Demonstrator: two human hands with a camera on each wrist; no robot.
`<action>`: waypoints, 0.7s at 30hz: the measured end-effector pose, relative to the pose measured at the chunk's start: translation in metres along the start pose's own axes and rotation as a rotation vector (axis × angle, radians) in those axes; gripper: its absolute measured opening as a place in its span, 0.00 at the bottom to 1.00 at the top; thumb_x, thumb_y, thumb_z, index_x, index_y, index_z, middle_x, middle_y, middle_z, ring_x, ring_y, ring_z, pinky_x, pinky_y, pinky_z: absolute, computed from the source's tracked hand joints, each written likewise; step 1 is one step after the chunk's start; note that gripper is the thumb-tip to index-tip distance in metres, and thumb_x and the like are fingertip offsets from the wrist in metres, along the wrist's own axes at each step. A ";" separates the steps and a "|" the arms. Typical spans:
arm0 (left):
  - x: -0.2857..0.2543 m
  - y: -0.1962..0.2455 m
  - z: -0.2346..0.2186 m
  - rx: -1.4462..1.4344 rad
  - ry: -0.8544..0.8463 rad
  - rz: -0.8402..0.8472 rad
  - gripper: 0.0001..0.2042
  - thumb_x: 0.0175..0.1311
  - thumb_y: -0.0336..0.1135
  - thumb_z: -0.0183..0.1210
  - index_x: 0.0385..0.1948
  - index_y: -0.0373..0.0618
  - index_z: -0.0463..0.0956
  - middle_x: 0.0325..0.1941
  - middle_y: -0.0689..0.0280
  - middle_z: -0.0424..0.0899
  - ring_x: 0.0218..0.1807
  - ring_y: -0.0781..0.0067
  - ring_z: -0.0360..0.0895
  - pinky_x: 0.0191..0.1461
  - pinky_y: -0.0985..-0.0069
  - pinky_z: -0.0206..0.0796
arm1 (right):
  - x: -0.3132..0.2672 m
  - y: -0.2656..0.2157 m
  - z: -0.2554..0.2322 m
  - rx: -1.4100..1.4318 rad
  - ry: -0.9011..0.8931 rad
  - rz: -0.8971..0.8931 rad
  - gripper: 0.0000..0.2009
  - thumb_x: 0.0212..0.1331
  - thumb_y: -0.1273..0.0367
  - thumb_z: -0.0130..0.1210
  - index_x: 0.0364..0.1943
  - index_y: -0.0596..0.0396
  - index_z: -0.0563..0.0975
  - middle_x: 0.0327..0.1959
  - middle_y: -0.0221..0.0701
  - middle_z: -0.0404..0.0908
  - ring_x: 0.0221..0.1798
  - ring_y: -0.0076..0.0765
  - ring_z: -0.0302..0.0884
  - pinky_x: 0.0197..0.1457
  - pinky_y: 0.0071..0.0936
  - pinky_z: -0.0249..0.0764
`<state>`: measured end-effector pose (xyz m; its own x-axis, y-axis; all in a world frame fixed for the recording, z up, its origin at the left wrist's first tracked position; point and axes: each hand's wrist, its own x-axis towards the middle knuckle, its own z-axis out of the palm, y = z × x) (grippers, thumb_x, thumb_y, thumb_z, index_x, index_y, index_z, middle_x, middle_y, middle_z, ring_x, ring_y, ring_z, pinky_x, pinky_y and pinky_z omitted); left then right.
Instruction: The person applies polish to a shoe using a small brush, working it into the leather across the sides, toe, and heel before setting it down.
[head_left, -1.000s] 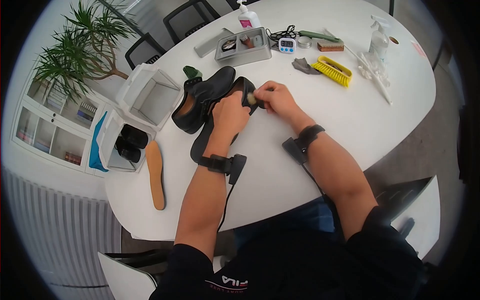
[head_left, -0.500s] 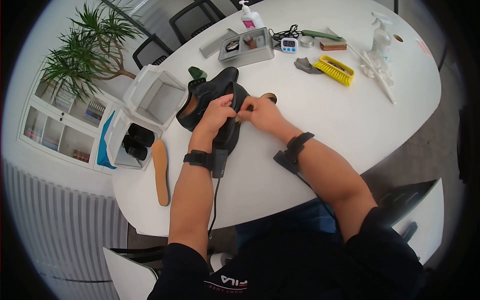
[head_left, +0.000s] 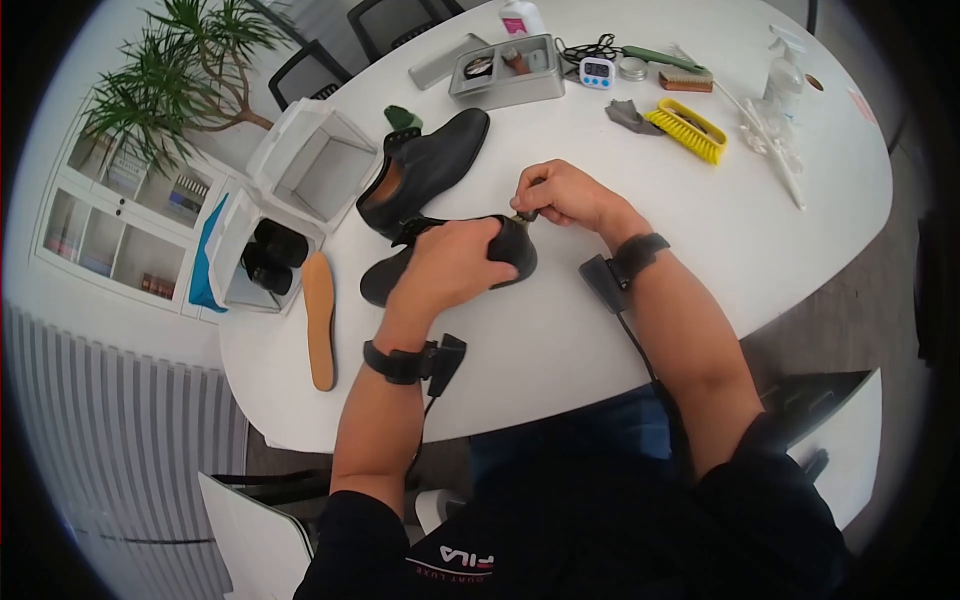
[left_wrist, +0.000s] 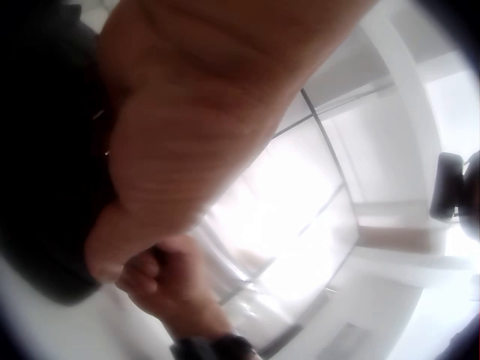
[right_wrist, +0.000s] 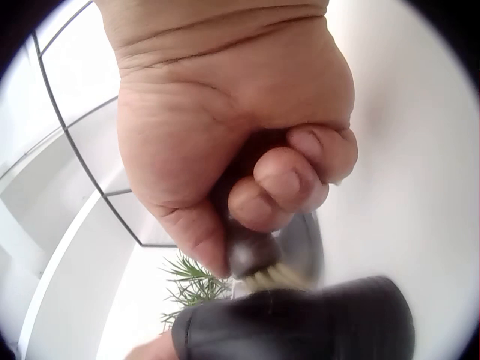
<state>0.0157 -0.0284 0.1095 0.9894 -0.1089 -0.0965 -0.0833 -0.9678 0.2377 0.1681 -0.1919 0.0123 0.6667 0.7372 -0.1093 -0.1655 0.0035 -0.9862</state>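
My left hand [head_left: 450, 262] grips a black leather shoe [head_left: 516, 255] close over the table, its rounded end pointing right. In the head view this hand hides the shoe's middle. My right hand [head_left: 565, 195] holds a small brush with a dark handle [right_wrist: 251, 251], fingers curled round it. The brush's pale bristles [right_wrist: 277, 277] are right at the shoe's black leather in the right wrist view. Just beyond lies the other black shoe [head_left: 440, 160]. The left wrist view shows mostly palm, with the dark shoe [left_wrist: 45, 187] along its left side.
A tan insole [head_left: 319, 320] lies left of the shoes, near open white boxes [head_left: 325, 175]. Farther back are a metal tin [head_left: 510, 90], a timer [head_left: 597, 73], a grey cloth [head_left: 633, 117], a yellow brush [head_left: 688, 130], a wooden brush [head_left: 686, 82] and a spray bottle [head_left: 785, 75].
The held shoe has turned from lying lengthwise away from me to pointing right, apart from the other shoe. My right hand with the brush shifted right and up from its place half a second ago.
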 end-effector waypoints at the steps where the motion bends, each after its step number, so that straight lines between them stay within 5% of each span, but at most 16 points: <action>1: 0.000 0.005 0.005 0.012 -0.038 -0.049 0.17 0.58 0.42 0.71 0.30 0.35 0.78 0.29 0.49 0.84 0.35 0.43 0.82 0.43 0.56 0.74 | -0.003 -0.001 0.008 0.006 -0.012 -0.003 0.08 0.60 0.68 0.69 0.32 0.56 0.82 0.22 0.25 0.77 0.15 0.17 0.61 0.17 0.22 0.53; 6: -0.011 0.010 0.040 -0.237 0.102 -0.073 0.18 0.57 0.41 0.73 0.26 0.35 0.76 0.27 0.50 0.82 0.34 0.44 0.81 0.40 0.56 0.72 | -0.003 -0.001 0.010 0.017 0.007 -0.018 0.07 0.59 0.69 0.68 0.33 0.57 0.82 0.23 0.27 0.79 0.14 0.17 0.62 0.17 0.22 0.54; 8: -0.018 0.011 0.052 -0.169 0.189 0.303 0.18 0.55 0.40 0.74 0.22 0.38 0.73 0.24 0.52 0.79 0.32 0.43 0.78 0.37 0.55 0.70 | -0.003 0.000 0.010 -0.042 -0.114 0.000 0.08 0.59 0.68 0.69 0.33 0.58 0.82 0.23 0.27 0.79 0.13 0.17 0.62 0.16 0.21 0.54; 12: -0.031 0.034 0.057 -0.352 0.054 0.601 0.17 0.53 0.38 0.74 0.20 0.42 0.72 0.24 0.57 0.78 0.30 0.46 0.77 0.34 0.56 0.68 | -0.003 0.005 -0.002 -0.055 -0.229 0.003 0.08 0.59 0.69 0.69 0.33 0.57 0.82 0.23 0.26 0.78 0.12 0.16 0.61 0.16 0.20 0.54; 16: -0.049 0.043 0.036 -0.132 -0.184 0.662 0.12 0.54 0.37 0.73 0.22 0.47 0.77 0.28 0.67 0.83 0.45 0.60 0.81 0.49 0.57 0.70 | -0.004 0.005 -0.021 0.060 -0.146 0.061 0.08 0.60 0.69 0.70 0.33 0.56 0.82 0.22 0.25 0.77 0.13 0.15 0.61 0.15 0.19 0.54; 17: -0.055 0.042 0.023 -0.058 -0.318 0.589 0.09 0.53 0.34 0.73 0.23 0.47 0.79 0.33 0.70 0.84 0.56 0.63 0.79 0.62 0.57 0.68 | -0.003 0.007 -0.024 0.072 -0.127 0.066 0.07 0.61 0.68 0.70 0.34 0.56 0.82 0.22 0.25 0.77 0.13 0.15 0.61 0.15 0.19 0.54; 21: -0.075 -0.019 0.000 0.107 0.007 0.486 0.09 0.51 0.29 0.73 0.32 0.46 0.82 0.45 0.65 0.86 0.66 0.57 0.76 0.73 0.59 0.64 | -0.004 0.002 -0.017 0.104 0.005 0.024 0.08 0.63 0.68 0.69 0.34 0.54 0.81 0.20 0.23 0.74 0.14 0.15 0.61 0.16 0.18 0.53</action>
<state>-0.0572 -0.0015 0.1122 0.8336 -0.5524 0.0074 -0.5469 -0.8232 0.1528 0.1775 -0.2069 0.0087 0.6652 0.7346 -0.1338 -0.2558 0.0558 -0.9651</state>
